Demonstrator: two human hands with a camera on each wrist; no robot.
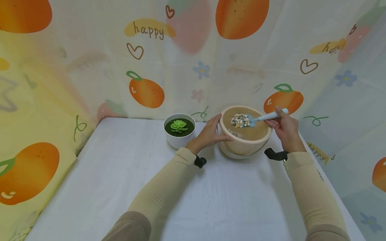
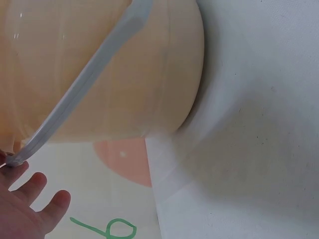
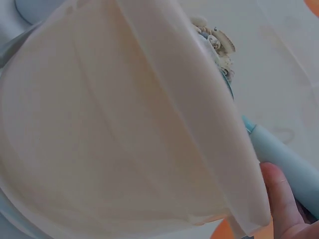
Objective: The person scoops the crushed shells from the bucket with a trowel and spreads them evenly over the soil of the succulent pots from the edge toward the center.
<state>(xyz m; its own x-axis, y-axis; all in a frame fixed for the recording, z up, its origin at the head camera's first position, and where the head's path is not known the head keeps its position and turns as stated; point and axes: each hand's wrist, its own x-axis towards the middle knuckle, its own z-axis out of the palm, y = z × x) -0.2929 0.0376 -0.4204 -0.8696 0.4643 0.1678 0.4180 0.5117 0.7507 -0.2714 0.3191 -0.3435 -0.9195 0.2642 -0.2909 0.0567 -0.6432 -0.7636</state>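
Observation:
My right hand [image 1: 285,131] grips the pale blue handle of a small shovel [image 1: 268,116] over the cream bucket [image 1: 256,144]. Small shells and pebbles [image 1: 240,120] are heaped on its blade, inside the rim in the head view. On the bucket's left side rests my left hand [image 1: 208,134], with the thumb along the near rim and the fingers spread at the side. A grey bucket handle [image 2: 75,99] hangs down across the bucket's wall in the left wrist view, near the fingertips. The right wrist view has the shells [image 3: 217,42] showing past the rim.
To the left of the bucket stands a white pot [image 1: 178,141] with a green succulent [image 1: 179,126] in it. Both stand on a table with a white cloth [image 1: 126,160]. A fruit-patterned curtain [image 1: 181,73] hangs right behind the table.

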